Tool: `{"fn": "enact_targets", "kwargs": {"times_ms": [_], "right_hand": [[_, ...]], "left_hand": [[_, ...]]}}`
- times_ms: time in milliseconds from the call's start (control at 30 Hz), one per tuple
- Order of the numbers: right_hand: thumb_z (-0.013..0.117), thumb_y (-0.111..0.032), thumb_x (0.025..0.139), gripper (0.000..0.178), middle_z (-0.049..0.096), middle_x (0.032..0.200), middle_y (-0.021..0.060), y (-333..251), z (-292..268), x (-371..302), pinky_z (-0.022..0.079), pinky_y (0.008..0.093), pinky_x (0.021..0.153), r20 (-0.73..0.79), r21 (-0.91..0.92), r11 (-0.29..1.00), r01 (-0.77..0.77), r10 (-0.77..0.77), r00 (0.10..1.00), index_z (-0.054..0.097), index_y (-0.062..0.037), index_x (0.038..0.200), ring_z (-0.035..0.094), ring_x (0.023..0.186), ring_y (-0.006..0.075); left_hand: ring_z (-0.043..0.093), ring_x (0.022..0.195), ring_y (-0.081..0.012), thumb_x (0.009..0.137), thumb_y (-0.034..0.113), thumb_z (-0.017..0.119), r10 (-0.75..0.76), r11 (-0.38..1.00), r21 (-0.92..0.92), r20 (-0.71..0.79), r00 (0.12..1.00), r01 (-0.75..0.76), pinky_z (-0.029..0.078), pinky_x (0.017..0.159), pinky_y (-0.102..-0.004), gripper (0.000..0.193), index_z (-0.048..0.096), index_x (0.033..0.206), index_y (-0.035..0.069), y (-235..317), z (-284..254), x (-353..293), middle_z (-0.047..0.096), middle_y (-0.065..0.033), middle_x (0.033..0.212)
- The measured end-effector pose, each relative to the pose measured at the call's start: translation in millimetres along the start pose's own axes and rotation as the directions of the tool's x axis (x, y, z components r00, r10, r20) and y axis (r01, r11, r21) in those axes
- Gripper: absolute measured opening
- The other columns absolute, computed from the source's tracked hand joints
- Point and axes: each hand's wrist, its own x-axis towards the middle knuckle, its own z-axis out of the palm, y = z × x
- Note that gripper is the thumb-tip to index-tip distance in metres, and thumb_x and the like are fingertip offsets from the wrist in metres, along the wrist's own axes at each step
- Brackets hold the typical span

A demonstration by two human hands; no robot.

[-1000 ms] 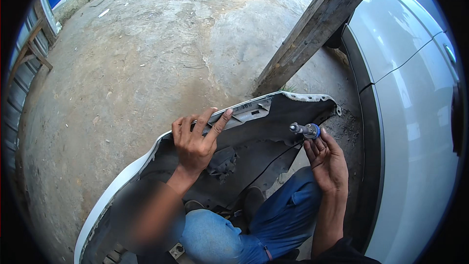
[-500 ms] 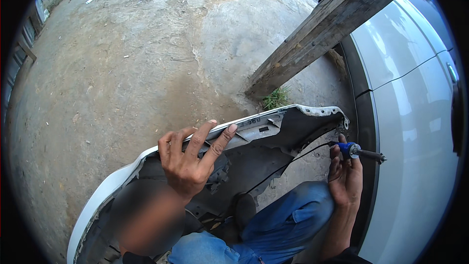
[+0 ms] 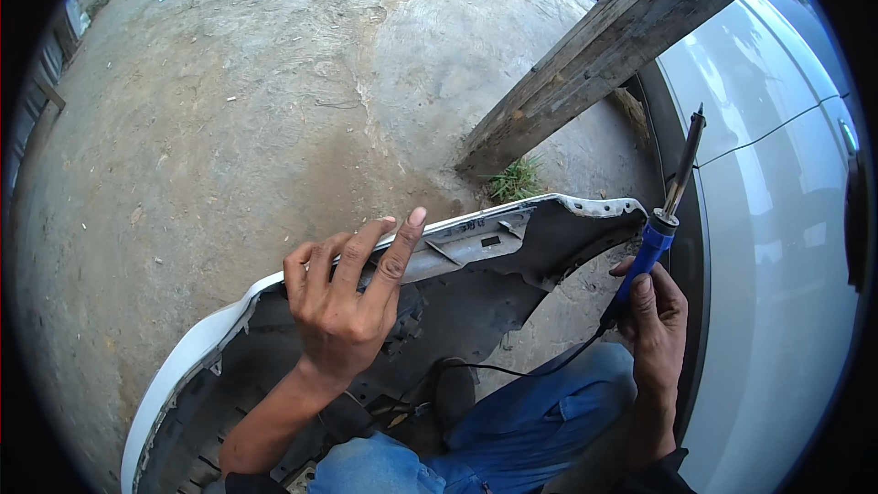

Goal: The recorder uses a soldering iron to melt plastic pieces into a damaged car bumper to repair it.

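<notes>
A white car bumper (image 3: 163,382) lies with its dark, hollow inside turned toward me. My left hand (image 3: 340,302) hangs over its upper edge, fingers bent across the rim and the index finger raised. The thumb of that hand is hidden. My right hand (image 3: 657,320) is closed round the blue handle of a soldering iron (image 3: 651,247), at the bumper's right end. The iron stands nearly upright, its metal shaft and tip pointing up and apart from the bumper. From the handle's lower end a black cord (image 3: 512,371) runs left across the bumper's inside.
A silver-grey car (image 3: 777,247) stands close on my right. A slanting wooden post (image 3: 585,64) rises beyond the bumper, with a tuft of grass (image 3: 517,181) at its foot. My knees in blue jeans (image 3: 540,412) are below the bumper. Worn concrete (image 3: 229,128) stretches ahead.
My right hand has turned the soldering iron from pointing right to pointing up. My left hand has shifted slightly left along the bumper's edge. The cord has swung lower.
</notes>
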Motion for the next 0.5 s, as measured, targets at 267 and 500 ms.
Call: {"fn": "enact_targets", "kwargs": {"times_ms": [267, 500], "right_hand": [[0.059, -0.030, 0.108, 0.036, 0.062, 0.113, 0.0092, -2, 24, -34, 0.049, 0.0309, 0.090, 0.353, 0.065, 0.996, 0.061, -0.080, 0.932, 0.059, 0.0013, 0.126, 0.059, 0.099, 0.0156], [0.053, -0.023, 0.103, 0.031, 0.053, 0.094, 0.0066, 27, 42, -49, 0.042, 0.0276, 0.069, 0.553, 0.396, 0.862, -0.317, 0.052, 0.832, 0.048, -0.0026, 0.125, 0.048, 0.079, 0.0109]], "left_hand": [[0.065, 0.084, -0.0227, 0.068, 0.005, 0.079, 0.034, 0.999, -0.021, 0.118, 0.992, -0.032, 0.049, 0.083, -0.0396, 0.083, 0.065, 0.149, 0.021, -4, -12, 10, 0.070, -0.0036, 0.106], [0.069, 0.083, -0.0293, 0.063, 0.000, 0.080, 0.094, 0.993, -0.096, 0.252, 0.963, -0.072, 0.056, 0.075, -0.0415, 0.096, 0.058, 0.154, 0.019, -2, -9, 23, 0.070, -0.0094, 0.104]]}}
